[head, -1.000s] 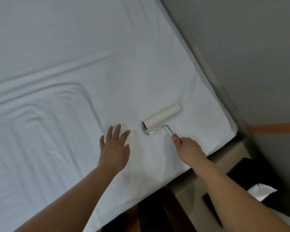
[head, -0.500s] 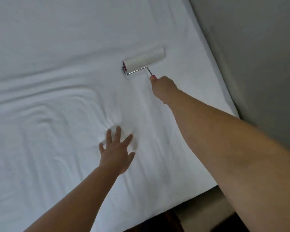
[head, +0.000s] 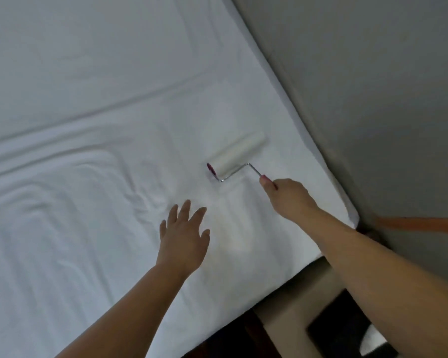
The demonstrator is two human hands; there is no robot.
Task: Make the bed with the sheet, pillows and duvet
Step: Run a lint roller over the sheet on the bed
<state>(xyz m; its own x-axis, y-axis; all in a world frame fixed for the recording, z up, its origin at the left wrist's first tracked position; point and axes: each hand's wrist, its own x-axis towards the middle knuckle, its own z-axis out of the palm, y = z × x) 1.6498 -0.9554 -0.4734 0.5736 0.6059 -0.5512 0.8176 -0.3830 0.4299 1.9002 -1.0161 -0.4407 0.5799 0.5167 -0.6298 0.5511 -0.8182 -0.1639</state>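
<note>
A white sheet (head: 93, 104) covers the whole mattress, with long creases across the middle and ripples at the left. My right hand (head: 289, 198) grips the pink handle of a white lint roller (head: 237, 156), whose roll lies on the sheet near the bed's right corner. To the left of the roller, my left hand (head: 183, 237) rests flat on the sheet with fingers straight and spread. No pillows or duvet are in view.
A grey wall (head: 373, 86) runs along the bed's right side, with an orange strip (head: 419, 224) low on it. Below the corner stands a beige bedside unit (head: 292, 308) with a dark opening. Dark floor shows under the bed's near edge.
My right hand has pulled the lint roller back toward me from its far reach half a second ago. My left hand stays flat on the sheet at about the same spot.
</note>
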